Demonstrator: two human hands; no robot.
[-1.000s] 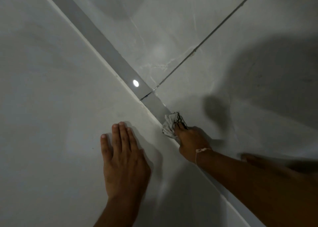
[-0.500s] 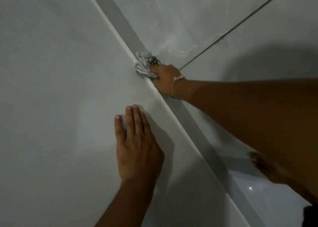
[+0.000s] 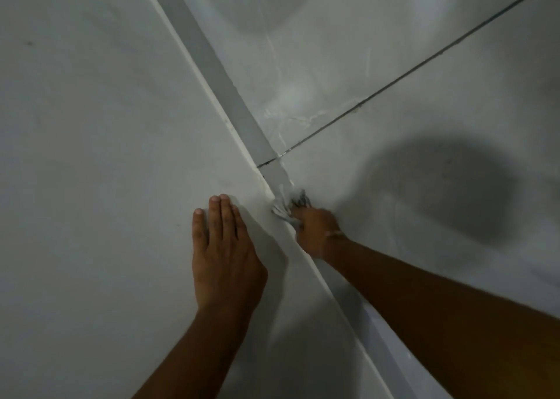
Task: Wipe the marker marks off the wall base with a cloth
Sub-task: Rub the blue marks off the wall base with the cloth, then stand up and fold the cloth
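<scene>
the cloth (image 3: 288, 208) is a small crumpled rag, bunched against the grey wall base (image 3: 212, 65) just below the dark grout line (image 3: 394, 80) where it meets the base. the right hand (image 3: 315, 229) is clenched around it, fingers closed over the wad and pressing it onto the strip. the left hand (image 3: 224, 253) grasps nothing: it lies flat and spread on the wall (image 3: 91, 156), just beside the base and near the cloth, as a brace. the rag looks soft, light and limp, so it would likely fold or slip if pinched by an edge; taking it as a wad in the palm seems the firmer hold. the glossy base and floor tiles (image 3: 363, 35) probably let it slide easily. marker marks are too faint to tell here.
</scene>
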